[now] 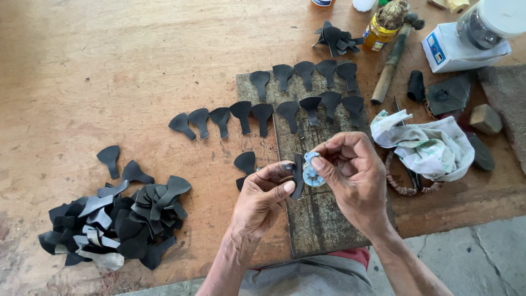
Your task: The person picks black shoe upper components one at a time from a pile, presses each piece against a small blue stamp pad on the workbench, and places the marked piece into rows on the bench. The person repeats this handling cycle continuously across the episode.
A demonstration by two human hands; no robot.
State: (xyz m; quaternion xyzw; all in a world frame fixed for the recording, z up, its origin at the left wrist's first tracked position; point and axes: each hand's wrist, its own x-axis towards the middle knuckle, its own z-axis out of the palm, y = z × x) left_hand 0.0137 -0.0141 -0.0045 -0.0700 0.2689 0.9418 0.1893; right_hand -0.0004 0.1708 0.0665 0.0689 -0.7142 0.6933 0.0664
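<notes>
Hands close together, left hand [263,194] pinching black rubber piece [297,175], right hand [350,172] pinching pale blue piece [312,171]

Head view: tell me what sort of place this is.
Probably a small handcraft workshop, at a worn wooden bench. Cut black pieces lie heaped and in rows, a hammer and glue jar stand by, and both hands work one piece.

Head view, steeply down, close.
</notes>
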